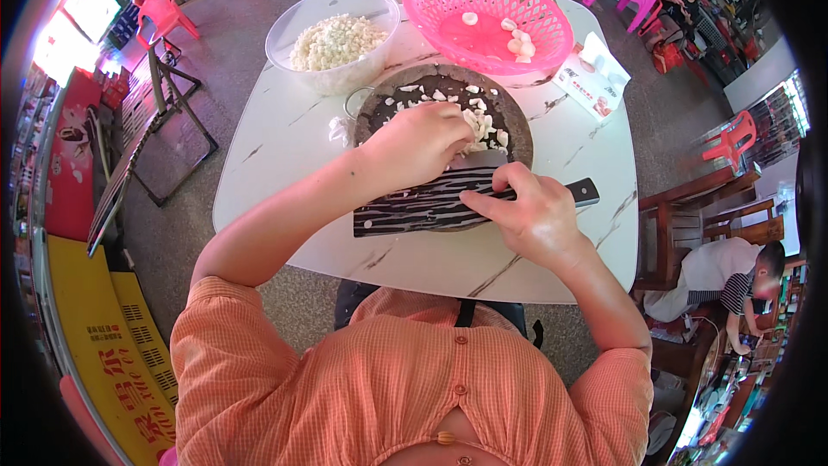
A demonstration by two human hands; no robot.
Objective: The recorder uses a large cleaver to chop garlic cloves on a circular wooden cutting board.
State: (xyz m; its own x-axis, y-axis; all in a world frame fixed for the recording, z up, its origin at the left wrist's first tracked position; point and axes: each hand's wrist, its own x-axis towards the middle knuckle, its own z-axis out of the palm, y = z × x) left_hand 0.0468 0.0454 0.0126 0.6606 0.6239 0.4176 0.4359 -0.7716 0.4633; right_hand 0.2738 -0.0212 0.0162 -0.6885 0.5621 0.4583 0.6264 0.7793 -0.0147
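On the round dark chopping board (379,116) lie roughly cut white vegetable pieces (486,125), their kind unclear. My left hand (423,142) rests over them, fingers curled down against the pieces; whatever is under the fingertips is hidden. My right hand (530,207) grips a cleaver (414,207) where blade meets handle, thumb and index finger on the blade. The wide blade has black and pale stripes and lies nearly flat across the board's near side. Its black handle sticks out to the right, past my hand.
Behind the board stand a clear bowl (285,56) of finely chopped white bits and a pink basket (431,0) with several whole white pieces. A white carton (595,78) lies at the right of the marbled table (267,155). A person (720,272) leans at the far right.
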